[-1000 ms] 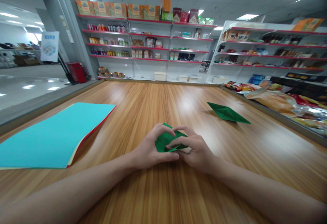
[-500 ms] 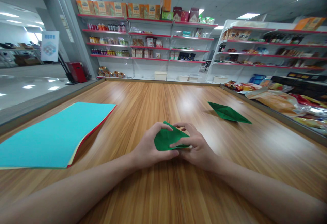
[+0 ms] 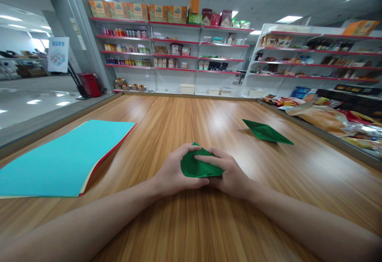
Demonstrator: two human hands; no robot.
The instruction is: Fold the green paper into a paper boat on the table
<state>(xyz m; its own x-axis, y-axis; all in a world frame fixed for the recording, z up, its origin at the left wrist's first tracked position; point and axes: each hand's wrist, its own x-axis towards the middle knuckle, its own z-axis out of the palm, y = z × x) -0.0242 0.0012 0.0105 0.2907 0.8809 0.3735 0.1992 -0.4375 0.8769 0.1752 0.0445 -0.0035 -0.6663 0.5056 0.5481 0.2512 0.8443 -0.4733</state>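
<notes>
A small folded piece of green paper (image 3: 197,166) sits between both of my hands, low over the wooden table (image 3: 191,126). My left hand (image 3: 173,172) curls round its left side, thumb under the near edge. My right hand (image 3: 228,172) grips the right side, with the forefinger laid across the top of the paper. A second green paper, folded into a flat boat-like shape (image 3: 266,131), lies on the table farther off to the right, untouched.
A stack of coloured sheets with a turquoise one on top (image 3: 64,158) lies at the left. Packaged snacks (image 3: 325,118) fill a bin along the table's right edge. Shop shelves (image 3: 179,55) with goods stand behind.
The green paper has been pressed flatter. My right forefinger has moved over its top, and the raised point seen earlier is now folded down.
</notes>
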